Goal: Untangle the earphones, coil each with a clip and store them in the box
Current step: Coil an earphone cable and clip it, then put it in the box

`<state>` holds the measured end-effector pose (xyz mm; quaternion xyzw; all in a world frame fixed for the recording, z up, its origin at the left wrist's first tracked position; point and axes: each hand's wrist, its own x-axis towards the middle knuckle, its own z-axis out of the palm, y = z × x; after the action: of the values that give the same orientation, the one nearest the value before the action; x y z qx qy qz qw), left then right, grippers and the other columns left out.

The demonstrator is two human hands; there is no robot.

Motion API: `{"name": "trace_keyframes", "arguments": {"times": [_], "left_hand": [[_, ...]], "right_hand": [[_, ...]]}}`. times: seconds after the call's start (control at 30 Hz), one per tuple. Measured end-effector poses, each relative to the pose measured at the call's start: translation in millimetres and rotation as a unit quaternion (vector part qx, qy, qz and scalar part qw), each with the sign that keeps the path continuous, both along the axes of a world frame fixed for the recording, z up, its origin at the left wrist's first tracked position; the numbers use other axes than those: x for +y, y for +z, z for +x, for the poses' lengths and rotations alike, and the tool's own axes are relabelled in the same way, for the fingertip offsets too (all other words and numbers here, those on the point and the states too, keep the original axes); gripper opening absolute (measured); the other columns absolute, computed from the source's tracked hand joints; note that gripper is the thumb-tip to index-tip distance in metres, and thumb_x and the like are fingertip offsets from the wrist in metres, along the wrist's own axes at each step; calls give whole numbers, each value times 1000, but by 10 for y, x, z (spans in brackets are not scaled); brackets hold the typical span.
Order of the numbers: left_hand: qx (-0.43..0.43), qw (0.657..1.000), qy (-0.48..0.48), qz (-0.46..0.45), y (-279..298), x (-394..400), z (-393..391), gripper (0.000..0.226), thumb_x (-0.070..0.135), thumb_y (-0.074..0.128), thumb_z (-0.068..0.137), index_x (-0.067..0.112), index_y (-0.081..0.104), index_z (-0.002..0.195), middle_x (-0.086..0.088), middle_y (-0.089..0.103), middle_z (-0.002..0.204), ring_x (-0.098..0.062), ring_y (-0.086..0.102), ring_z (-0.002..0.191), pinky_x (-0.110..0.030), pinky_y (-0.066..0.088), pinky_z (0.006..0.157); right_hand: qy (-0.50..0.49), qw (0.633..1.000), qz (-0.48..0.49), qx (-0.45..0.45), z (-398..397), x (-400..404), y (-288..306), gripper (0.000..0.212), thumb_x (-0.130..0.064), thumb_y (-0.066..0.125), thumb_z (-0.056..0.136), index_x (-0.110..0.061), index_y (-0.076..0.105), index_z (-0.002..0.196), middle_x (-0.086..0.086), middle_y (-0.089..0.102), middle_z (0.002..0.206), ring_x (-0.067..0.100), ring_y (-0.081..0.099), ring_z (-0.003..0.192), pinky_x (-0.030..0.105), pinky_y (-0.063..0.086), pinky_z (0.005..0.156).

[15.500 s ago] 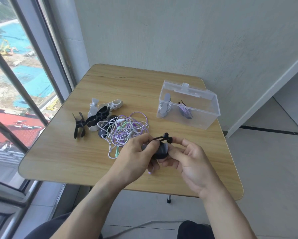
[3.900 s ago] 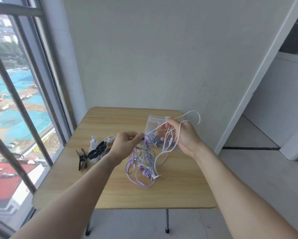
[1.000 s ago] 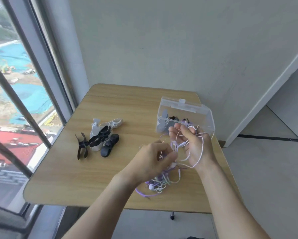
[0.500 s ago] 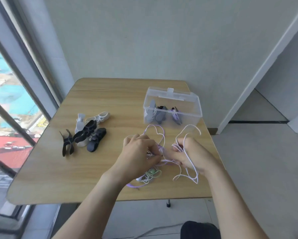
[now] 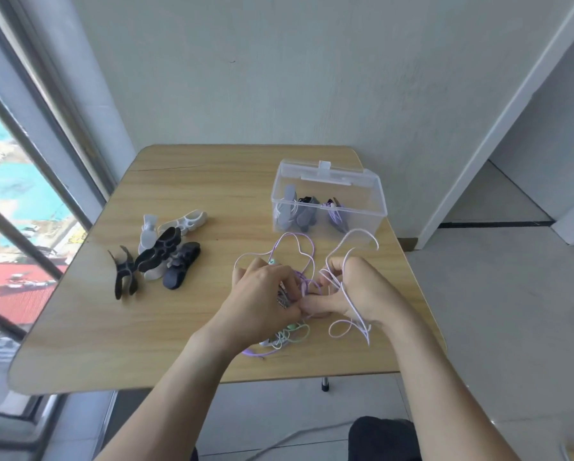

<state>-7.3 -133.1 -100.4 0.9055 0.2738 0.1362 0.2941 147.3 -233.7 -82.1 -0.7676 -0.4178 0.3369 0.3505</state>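
Wooden table [image 5: 185, 324] against grey wall [image 5: 279, 78], window [image 5: 19, 194] left

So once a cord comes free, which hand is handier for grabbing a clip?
Probably the left hand: the spare clips lie on its side of the table, with nothing between. The right hand has white cord looped over it, which it would have to shed first.

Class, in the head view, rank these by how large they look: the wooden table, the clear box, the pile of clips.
1. table
2. box
3. pile of clips
The box and the clip pile look nearly alike, and the box sits farther away, so that order is unsure.
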Motion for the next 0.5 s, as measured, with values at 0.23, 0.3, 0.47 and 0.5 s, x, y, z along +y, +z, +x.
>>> {"name": "trace_keyframes", "arguments": {"times": [0.23, 0.3, 0.47, 0.5], "left_hand": [[27, 1000, 10, 1, -62, 6, 38, 16, 31, 72, 79, 35, 56, 81, 21, 57, 95, -13, 38, 105, -33, 24, 88], [28, 999, 21, 6, -93, 6, 47, 14, 33, 72, 80, 34, 58, 83, 20, 56, 97, -13, 37, 103, -35, 26, 89], [32, 999, 27, 12, -112, 8, 67, 14, 36, 73, 79, 32, 62, 87, 21, 56, 101, -13, 36, 103, -34, 25, 90], [32, 999, 29, 14, -108, 16, 60, 13, 35, 72, 79, 31, 63, 87, 20, 56, 100, -13, 36, 103, -34, 24, 88]], "right_hand": [[70, 988, -72, -115, -53, 10, 7, 44, -21, 95, 53, -14, 54, 66, -9, 56, 58, 14, 43, 54, 26, 39, 52], [48, 986, -46, -155, -64, 41, -50, 36, -16, 91, 57, -18, 56, 66, -7, 60, 64, 16, 46, 58, 24, 40, 52], [69, 985, -36, -154, 11, 29, -89, 29, -24, 88, 72, -36, 67, 57, -15, 59, 52, 9, 48, 52, 18, 43, 51], [79, 986, -29, -144, 20, 25, -109, 18, -29, 86, 76, -36, 74, 66, -13, 67, 61, 11, 58, 59, 23, 51, 59]]}}
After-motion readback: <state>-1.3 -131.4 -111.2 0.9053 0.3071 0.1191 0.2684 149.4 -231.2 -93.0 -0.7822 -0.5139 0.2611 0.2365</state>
